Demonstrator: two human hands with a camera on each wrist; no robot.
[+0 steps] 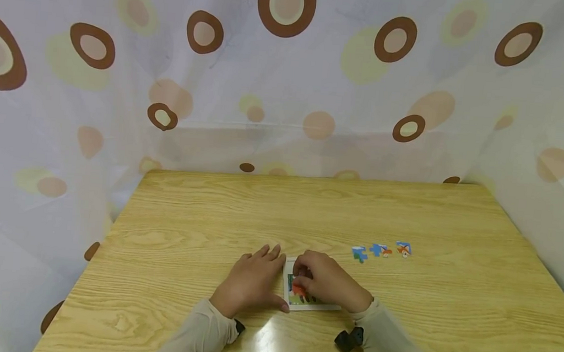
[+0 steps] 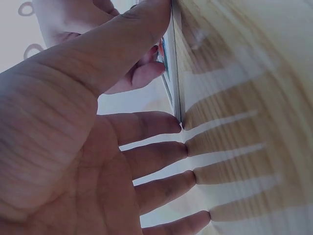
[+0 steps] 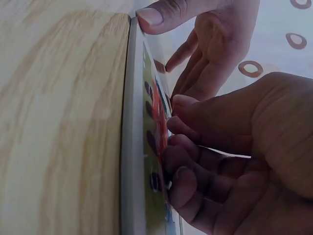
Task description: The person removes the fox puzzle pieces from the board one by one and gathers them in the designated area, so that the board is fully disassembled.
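A small picture puzzle (image 1: pixel 297 294) in a pale frame (image 1: pixel 312 308) lies on the table between both hands. My left hand (image 1: pixel 254 281) is flat with spread fingers. Its thumb rests at the frame's near left corner, and its fingertips (image 2: pixel 188 149) touch the tabletop beside the frame. My right hand (image 1: pixel 328 279) is over the puzzle, fingers curled and thumb bent toward the index finger. In the right wrist view its fingertips (image 3: pixel 183 186) are right at the picture, which shows red, green and dark spots. I cannot tell whether a piece is between them.
Three loose puzzle pieces lie right of the frame: a blue and green one (image 1: pixel 359 253), a blue and orange one (image 1: pixel 380 250), and one with an orange figure (image 1: pixel 403 249). The wooden table (image 1: pixel 210 209) reaches back to a patterned curtain (image 1: pixel 289 88).
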